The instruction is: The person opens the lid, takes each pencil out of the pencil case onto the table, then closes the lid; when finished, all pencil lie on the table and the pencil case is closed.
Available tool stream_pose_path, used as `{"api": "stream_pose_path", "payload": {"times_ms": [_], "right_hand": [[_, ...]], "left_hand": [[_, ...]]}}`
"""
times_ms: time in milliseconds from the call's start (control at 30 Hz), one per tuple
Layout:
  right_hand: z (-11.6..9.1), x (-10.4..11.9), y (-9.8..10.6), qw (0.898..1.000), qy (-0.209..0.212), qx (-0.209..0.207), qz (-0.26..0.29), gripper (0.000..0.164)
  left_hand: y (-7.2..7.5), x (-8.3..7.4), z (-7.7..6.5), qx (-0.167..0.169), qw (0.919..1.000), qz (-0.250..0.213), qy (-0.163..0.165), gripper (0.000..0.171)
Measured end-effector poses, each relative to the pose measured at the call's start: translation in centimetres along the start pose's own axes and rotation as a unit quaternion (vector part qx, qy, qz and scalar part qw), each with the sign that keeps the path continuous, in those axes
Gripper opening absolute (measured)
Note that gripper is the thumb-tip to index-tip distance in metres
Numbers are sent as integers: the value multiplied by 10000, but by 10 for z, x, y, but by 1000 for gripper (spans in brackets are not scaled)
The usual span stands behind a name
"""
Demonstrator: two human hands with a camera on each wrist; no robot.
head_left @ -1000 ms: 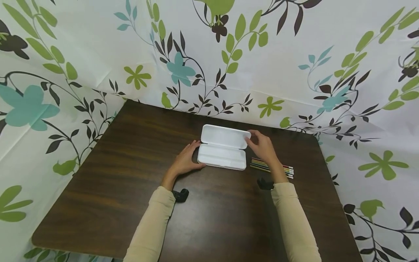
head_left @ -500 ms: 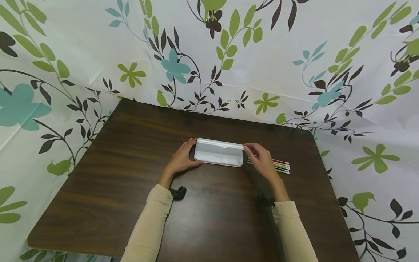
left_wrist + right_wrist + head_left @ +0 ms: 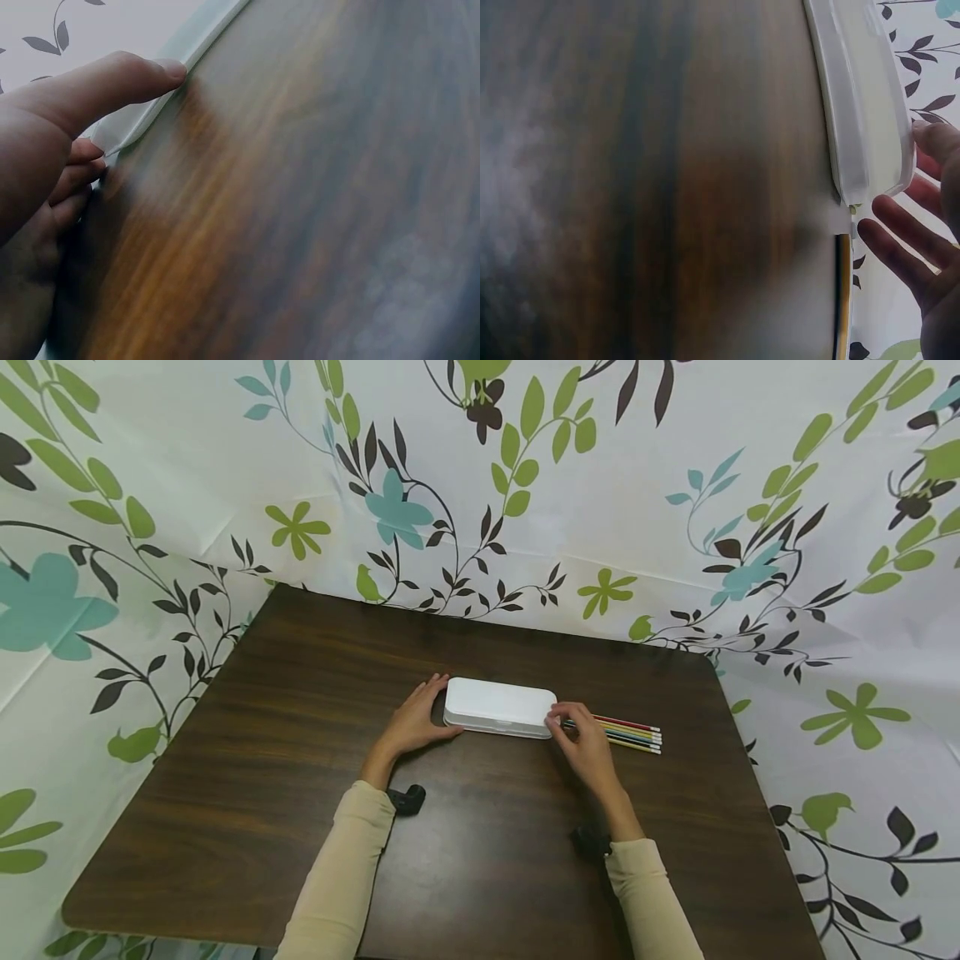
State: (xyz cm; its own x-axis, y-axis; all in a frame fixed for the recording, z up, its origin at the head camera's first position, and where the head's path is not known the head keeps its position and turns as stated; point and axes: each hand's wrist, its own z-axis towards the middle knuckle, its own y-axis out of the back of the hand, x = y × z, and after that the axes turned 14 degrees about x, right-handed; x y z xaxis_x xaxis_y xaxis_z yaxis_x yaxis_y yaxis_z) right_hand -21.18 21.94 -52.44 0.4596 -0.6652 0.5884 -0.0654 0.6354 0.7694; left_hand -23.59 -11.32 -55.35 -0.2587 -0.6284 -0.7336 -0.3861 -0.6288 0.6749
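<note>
A white pencil case point(image 3: 498, 697) lies on the brown table with its lid down or nearly down. My left hand point(image 3: 411, 722) holds the case's left end, thumb along the front edge and fingers round the back corner. In the left wrist view, the thumb point(image 3: 127, 82) presses the case's edge point(image 3: 142, 112). At the right end my right hand point(image 3: 585, 747) holds the lid's corner between thumb and index finger. In the right wrist view, the thumb touches the lid point(image 3: 881, 97) while the lower fingers point(image 3: 900, 255) spread apart. Several coloured pencils point(image 3: 630, 735) lie beside this hand, partly hidden behind it.
The dark wood table point(image 3: 300, 677) runs up to a white wall cloth point(image 3: 480, 543) printed with leaves, flowers and birds. A black wrist camera point(image 3: 407, 799) sits at the left wrist, and another point(image 3: 590, 841) at the right.
The lid has swung from wide open, through upright, down onto the case. My right hand has come down and forward with it, while my left hand keeps hold of the left end.
</note>
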Motion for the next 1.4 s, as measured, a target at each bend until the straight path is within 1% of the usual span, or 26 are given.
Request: {"api": "stream_pose_path", "payload": {"times_ms": [233,333,467,567,633,1033,1233,1400], "right_hand": [[-1,-1,-1,9999,53,8,-161,20],[-1,-1,-1,9996,93,27,-247,21],[-2,-2,-1,9992,103,98,-371,24],[-2,-1,-1,9990,68,174,-418,25],[-3,-1,-1,9988,39,206,-434,26],[-3,-3,-3,9991,-45,218,-367,25],[-4,-1,-1,9985,-140,278,-458,26],[-3,1,-1,9980,-219,317,-509,26]], "left_hand": [[1,-6,-3,14,9999,-71,126,103],[1,-9,-4,30,9996,-135,242,102],[0,-9,-4,39,9993,-201,297,91],[0,-8,-4,34,9995,-198,245,83],[0,-8,-4,22,9996,-192,218,81],[1,-11,-5,44,9993,-265,240,83],[0,-11,-4,44,9993,-206,320,84],[1,-11,-3,40,9994,-164,306,84]]}}
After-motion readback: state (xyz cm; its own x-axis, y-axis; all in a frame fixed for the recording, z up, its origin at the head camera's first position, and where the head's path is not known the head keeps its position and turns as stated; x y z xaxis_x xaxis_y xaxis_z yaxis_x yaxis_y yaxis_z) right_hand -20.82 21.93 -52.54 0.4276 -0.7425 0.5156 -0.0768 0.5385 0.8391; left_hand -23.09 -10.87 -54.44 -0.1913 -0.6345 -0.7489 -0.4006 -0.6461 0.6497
